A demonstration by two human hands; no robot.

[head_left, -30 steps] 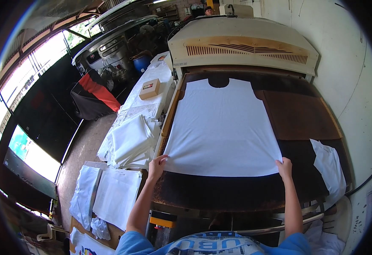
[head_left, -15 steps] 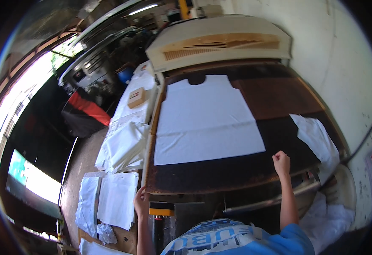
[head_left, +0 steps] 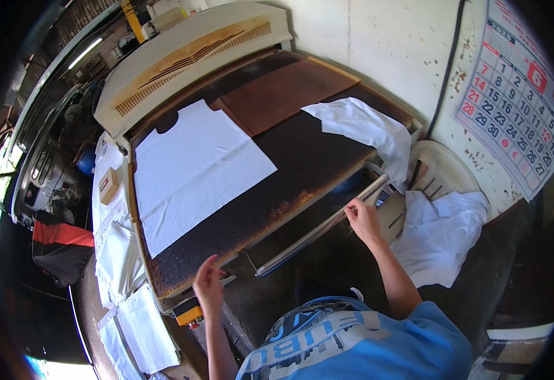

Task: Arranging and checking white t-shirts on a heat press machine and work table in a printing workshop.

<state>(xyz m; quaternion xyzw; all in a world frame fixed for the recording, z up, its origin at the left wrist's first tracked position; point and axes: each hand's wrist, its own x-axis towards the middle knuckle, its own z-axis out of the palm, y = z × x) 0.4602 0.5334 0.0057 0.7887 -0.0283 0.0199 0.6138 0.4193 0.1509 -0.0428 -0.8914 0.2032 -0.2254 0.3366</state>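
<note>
A white shirt-shaped fabric panel [head_left: 195,164] with a scooped neckline lies flat on the dark bed of a press machine [head_left: 239,221]. My left hand [head_left: 209,288] is beside the bed's front edge, fingers loosely apart and holding nothing. Further right, my right hand [head_left: 364,223] has its fingers curled together with no cloth visible in them. It overlaps a shiny metal bar [head_left: 315,237] along the front; whether it touches the bar I cannot tell. Another white cloth piece [head_left: 369,126] lies crumpled on the bed's right side and hangs over its edge.
A pale plastic chair [head_left: 438,161] bears a heap of white cloth [head_left: 441,234] at the right. Stacked white fabric [head_left: 144,329] and a small cardboard box [head_left: 108,185] line the left side. The machine's cream hood [head_left: 188,57] rises behind; a calendar [head_left: 511,95] hangs on the wall.
The view has swung right, bringing the chair and calendar into fuller sight. My right hand has gone from above the bed to the metal bar in front; my left stays near the bed's edge.
</note>
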